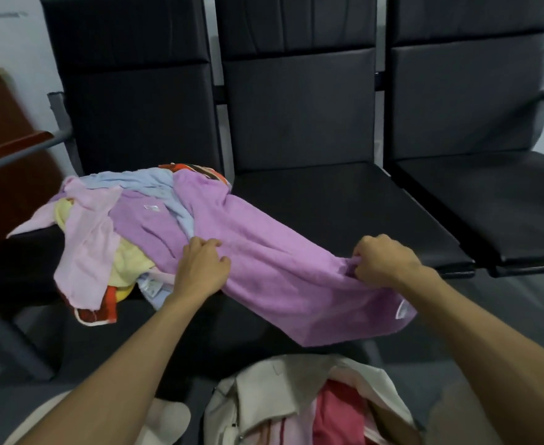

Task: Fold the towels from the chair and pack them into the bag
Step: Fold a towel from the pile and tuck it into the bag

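Observation:
A purple towel stretches from the heap on the left black seat across the front of the middle seat. My right hand pinches a bunched edge of it, and its lower corner hangs past the seat front. My left hand lies with curled fingers on the same towel near the heap. The heap of towels holds pink, yellow, light blue, purple and red-orange pieces. A cream bag stands open on the floor below, with pink and red cloth inside.
A row of three black padded chairs fills the view; the middle and right seats are bare. A grey armrest bar and a brown wooden piece stand at the left. Grey floor lies below.

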